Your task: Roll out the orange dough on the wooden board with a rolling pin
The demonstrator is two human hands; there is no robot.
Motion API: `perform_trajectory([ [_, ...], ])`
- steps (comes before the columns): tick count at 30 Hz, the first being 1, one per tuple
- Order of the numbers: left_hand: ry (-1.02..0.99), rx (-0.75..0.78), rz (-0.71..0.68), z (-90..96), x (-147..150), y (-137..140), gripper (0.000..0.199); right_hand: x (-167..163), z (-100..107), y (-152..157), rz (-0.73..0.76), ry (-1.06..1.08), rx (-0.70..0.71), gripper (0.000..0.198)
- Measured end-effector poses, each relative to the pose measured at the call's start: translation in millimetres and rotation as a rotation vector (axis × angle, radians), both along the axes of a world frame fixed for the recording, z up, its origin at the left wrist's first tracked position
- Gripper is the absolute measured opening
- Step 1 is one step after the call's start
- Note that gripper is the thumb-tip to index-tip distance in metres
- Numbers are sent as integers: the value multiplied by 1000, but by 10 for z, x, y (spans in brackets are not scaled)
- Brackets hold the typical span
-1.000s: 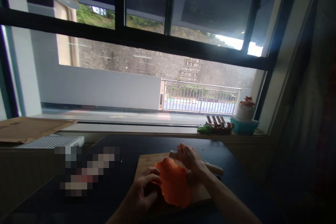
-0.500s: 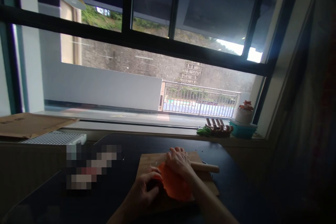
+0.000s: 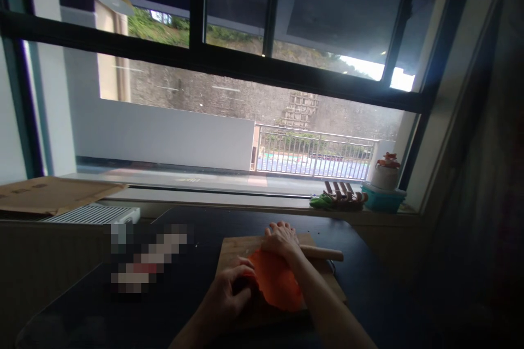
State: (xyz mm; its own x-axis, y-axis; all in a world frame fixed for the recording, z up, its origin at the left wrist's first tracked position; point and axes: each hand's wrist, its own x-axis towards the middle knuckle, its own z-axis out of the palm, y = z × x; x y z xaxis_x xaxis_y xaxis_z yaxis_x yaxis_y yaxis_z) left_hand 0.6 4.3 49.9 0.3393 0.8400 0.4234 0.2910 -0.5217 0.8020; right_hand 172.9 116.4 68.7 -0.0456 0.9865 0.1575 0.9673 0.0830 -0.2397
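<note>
We have both bare arms reaching forward from the bottom of the view. Our left forearm [image 3: 191, 334] slants up and to the right, and our left hand [image 3: 228, 290] is turned inward, its back to the left. The left fingers [image 3: 244, 264] bend over in an arch above the left thumb [image 3: 244, 296], which stands apart from them, leaving a shadowed hollow between. Our right forearm [image 3: 327, 305] comes in from the lower right, slanting up and to the left, and reaches farther forward. Our right hand [image 3: 282, 241] is palm down with its back toward us, the right fingers [image 3: 282, 226] pointing forward and slightly spread. Our two hands are apart.
</note>
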Motion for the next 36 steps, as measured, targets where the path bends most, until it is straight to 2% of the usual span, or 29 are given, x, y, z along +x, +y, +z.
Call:
perform_trajectory([
  [5,-18,0,-20,5,-3,5,20,-23,-122,-379,99,-1,137,41],
  [8,-18,3,-17,3,-4,13,22,-32,-163,-465,110,12,205,40],
  [16,35,-18,16,44,8,-16,18,14,-35,10,25,-22,79,38],
  [18,27,-18,6,40,4,-20,18,15,-41,-8,32,-24,83,39],
  [24,5,11,-9,-14,-7,19,21,-46,-176,-408,69,0,196,41],
  [26,2,12,-9,-20,-6,27,21,-60,-188,-444,64,9,210,41],
  [33,-1,13,20,-57,-11,43,24,-38,-34,-27,-52,13,83,44],
  [36,8,16,23,-80,-15,60,24,-37,-20,5,-57,26,48,44],
])
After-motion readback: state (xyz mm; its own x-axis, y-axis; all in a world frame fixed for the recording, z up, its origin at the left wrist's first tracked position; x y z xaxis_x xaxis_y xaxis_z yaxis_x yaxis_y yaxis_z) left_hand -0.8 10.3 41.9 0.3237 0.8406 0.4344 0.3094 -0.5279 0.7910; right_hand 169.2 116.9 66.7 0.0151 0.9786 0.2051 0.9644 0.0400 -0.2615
